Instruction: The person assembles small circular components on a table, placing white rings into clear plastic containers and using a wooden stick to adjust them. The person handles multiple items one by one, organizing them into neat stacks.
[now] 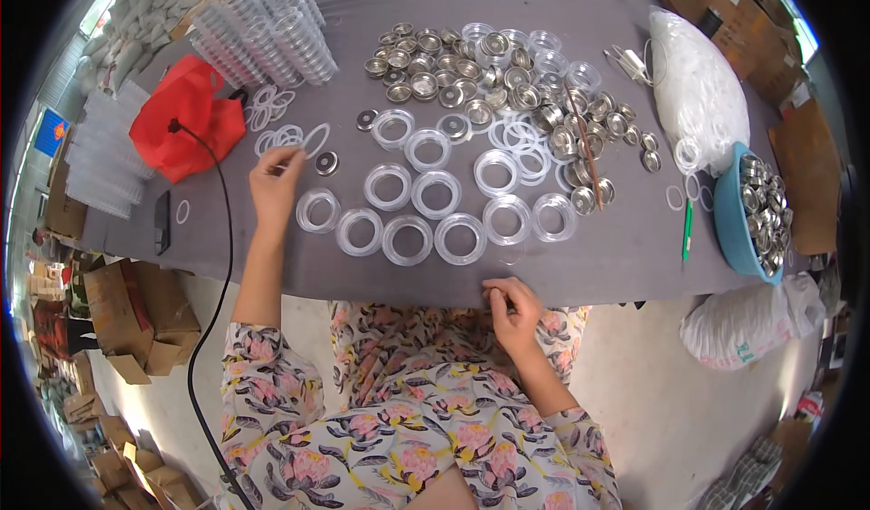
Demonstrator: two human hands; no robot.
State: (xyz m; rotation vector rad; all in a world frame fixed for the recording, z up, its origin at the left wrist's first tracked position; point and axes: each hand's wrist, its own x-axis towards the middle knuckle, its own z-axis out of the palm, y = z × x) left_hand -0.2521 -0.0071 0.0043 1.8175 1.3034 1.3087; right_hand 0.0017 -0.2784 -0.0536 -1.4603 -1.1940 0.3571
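Note:
My left hand (pixel 275 180) pinches a thin white plastic ring (pixel 316 139) by its edge, above the left part of the table. Just beyond it lie several more flat white rings (pixel 278 137), and a small round metal piece with a dark middle (pixel 327 163) is close by. My right hand (pixel 514 311) rests at the table's front edge with its fingers curled; whatever they may hold is hidden. Between and beyond my hands, several clear round plastic rings with thick rims (pixel 408 241) lie in loose rows. More flat white rings (pixel 523 136) are heaped behind them.
Small metal cups (pixel 423 86) are piled at the back, with a brown stick (pixel 584 147) across some. Stacked clear plastic parts (pixel 263 38) and a red bag (pixel 186 120) stand left. Rightward are a green pen (pixel 687 231), a blue basin (pixel 732 229) and a white plastic bag (pixel 698 88).

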